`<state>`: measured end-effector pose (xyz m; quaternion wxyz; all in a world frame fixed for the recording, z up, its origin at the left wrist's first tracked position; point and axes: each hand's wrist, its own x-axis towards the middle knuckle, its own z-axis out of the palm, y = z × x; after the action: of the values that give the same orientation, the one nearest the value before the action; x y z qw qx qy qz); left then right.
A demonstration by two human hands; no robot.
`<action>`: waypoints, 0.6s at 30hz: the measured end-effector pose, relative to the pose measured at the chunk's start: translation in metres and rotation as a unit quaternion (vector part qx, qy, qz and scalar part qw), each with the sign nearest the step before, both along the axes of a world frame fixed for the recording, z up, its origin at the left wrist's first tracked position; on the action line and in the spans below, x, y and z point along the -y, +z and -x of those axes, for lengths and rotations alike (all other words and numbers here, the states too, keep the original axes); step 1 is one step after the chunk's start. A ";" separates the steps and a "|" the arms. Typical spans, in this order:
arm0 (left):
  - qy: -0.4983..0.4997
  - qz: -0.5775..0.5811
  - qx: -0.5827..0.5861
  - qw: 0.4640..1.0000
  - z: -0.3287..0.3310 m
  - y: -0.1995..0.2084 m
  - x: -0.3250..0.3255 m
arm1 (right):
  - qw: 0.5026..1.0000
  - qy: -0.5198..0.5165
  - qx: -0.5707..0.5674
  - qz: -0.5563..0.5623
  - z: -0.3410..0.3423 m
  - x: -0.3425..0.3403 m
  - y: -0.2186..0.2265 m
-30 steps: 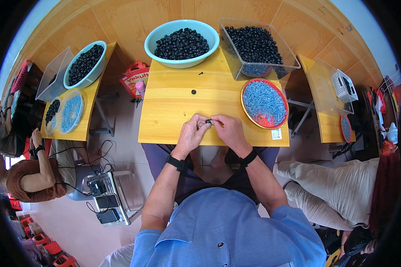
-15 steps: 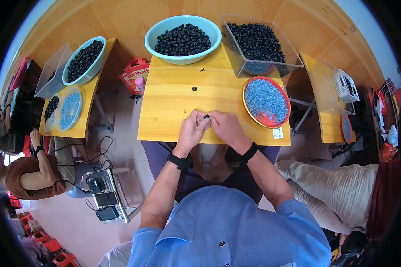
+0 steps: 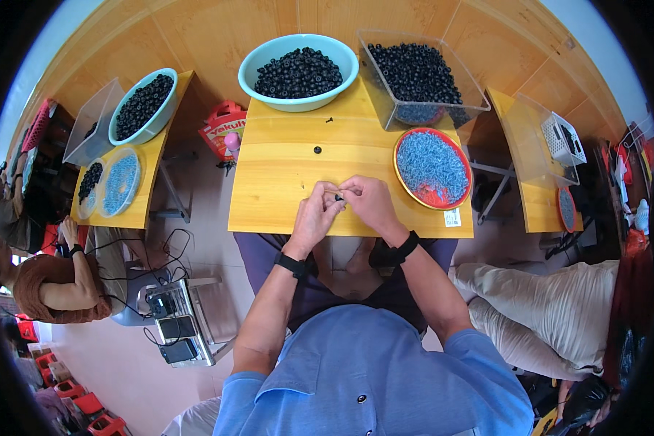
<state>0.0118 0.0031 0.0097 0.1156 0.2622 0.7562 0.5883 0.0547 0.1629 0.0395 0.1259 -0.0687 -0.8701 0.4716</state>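
Above the near edge of the yellow table, my two hands meet, fingertips together. A small black round part [image 3: 338, 197] shows between them, mostly covered by fingers. My left hand [image 3: 314, 218] is closed and pinches this part. My right hand [image 3: 370, 206] is also closed, its thumb and forefinger pressed together beside the part; anything inside that pinch is too small to make out. A single black ring-shaped part [image 3: 317, 150] lies on the tabletop beyond my hands. To their right stands a red dish [image 3: 434, 196] with a yellow rim, heaped with small blue slender pieces [image 3: 430, 163].
At the back of the table [image 3: 269, 167] stand a light-blue basin [image 3: 248, 81] and a clear plastic bin [image 3: 479, 109], both with many black parts. A tiny dark piece [image 3: 329, 120] lies before them. Side tables flank mine; a person [image 3: 58, 287] sits at the left.
My fingers have shifted slightly around the black part, and my right hand has risen a little. The view has tilted slightly; the dish and bins stay in place.
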 end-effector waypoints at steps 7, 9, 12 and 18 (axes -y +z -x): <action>-0.002 0.034 -0.013 0.999 0.000 0.001 0.002 | 0.997 0.001 0.018 0.080 0.003 -0.006 -0.005; 0.016 0.013 -0.002 1.000 -0.002 0.003 -0.002 | 0.995 0.002 0.023 0.095 0.002 -0.012 -0.014; 0.041 -0.011 -0.027 0.999 -0.003 -0.004 -0.002 | 0.951 0.069 0.023 0.300 0.000 -0.019 -0.024; 0.028 0.018 -0.032 0.999 -0.004 0.000 -0.003 | 0.941 0.091 0.073 0.317 -0.003 -0.024 -0.026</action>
<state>0.0153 0.0066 0.0096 0.0798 0.2573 0.7773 0.5685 0.0580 0.1865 0.0136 -0.0101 -0.0598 -0.6847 0.7263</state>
